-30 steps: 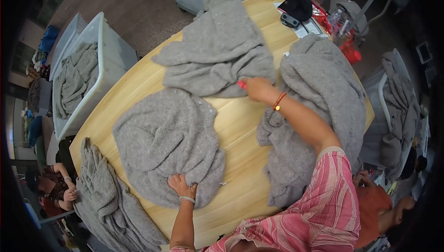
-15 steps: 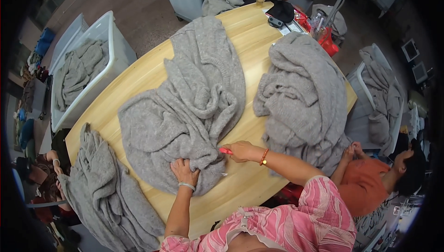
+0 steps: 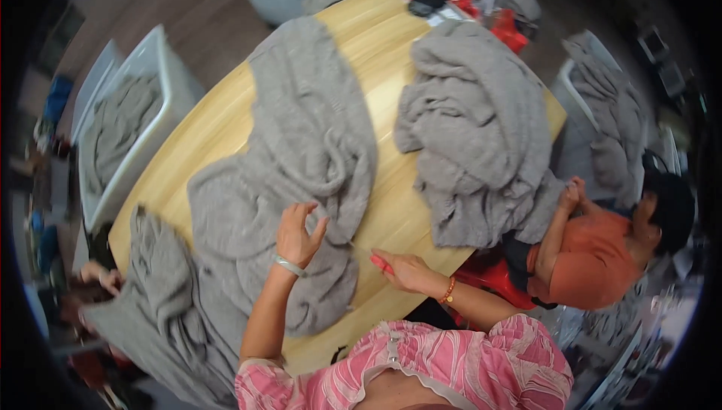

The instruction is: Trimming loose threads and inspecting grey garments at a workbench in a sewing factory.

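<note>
A grey knitted garment lies bunched along the middle of the wooden table. Above its near part, my left hand is raised with fingers bent and apart, holding nothing that I can see. My right hand is closed around a small red-handled tool at the garment's right side. A thin pale line runs from this tool toward the knit; blur hides whether it is a blade or a thread.
Another grey knit heap lies on the right of the table, beside a person in an orange top. More grey knitwear hangs at the near left, where another person's hand shows. White bins with garments stand around.
My left hand has lifted off the knit and opened. My right hand has drawn slightly back toward me and right with the red-handled tool. The whole view has shifted.
</note>
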`<move>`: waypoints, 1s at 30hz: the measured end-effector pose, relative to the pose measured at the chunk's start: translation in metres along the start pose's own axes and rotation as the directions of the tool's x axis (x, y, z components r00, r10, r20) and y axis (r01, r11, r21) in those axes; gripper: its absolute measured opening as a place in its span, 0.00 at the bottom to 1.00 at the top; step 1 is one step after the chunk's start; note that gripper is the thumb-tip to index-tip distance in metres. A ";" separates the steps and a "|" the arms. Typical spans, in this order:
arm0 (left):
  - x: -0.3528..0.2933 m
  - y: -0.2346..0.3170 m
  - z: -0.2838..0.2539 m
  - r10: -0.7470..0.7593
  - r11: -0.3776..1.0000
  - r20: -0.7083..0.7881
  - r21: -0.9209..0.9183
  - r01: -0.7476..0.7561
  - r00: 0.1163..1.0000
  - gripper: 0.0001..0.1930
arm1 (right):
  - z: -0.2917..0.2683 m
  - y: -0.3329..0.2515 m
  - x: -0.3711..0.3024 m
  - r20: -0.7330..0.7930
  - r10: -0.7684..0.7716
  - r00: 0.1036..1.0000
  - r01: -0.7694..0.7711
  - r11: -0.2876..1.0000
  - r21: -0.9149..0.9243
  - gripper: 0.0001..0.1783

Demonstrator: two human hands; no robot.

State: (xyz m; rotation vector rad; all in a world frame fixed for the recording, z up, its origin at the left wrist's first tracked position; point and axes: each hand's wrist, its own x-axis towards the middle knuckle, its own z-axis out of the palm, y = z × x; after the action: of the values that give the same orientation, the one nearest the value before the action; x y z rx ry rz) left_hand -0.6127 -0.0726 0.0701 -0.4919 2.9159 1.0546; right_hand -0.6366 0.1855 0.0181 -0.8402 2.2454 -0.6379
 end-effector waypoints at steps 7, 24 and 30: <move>0.143 0.024 0.098 0.055 0.848 -0.166 0.528 0.042 0.985 0.49 | -0.045 0.038 -0.025 -0.017 0.019 1.000 -0.016 0.989 0.150 0.24; 0.039 0.022 -0.124 0.135 0.984 -0.015 0.117 -0.132 0.991 0.14 | -0.098 0.033 -0.022 -0.260 -0.064 0.964 0.094 0.990 0.105 0.25; -0.175 0.018 -0.137 0.191 0.980 0.325 -0.004 -0.200 0.926 0.11 | -0.073 -0.010 -0.040 -0.294 -0.064 0.954 0.088 0.994 0.070 0.27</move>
State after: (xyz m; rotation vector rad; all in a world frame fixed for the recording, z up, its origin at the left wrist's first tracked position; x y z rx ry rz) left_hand -0.4376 -0.0945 0.2064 -0.0177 2.7187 0.9980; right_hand -0.6615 0.2226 0.0896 -0.8397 2.4368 -0.9386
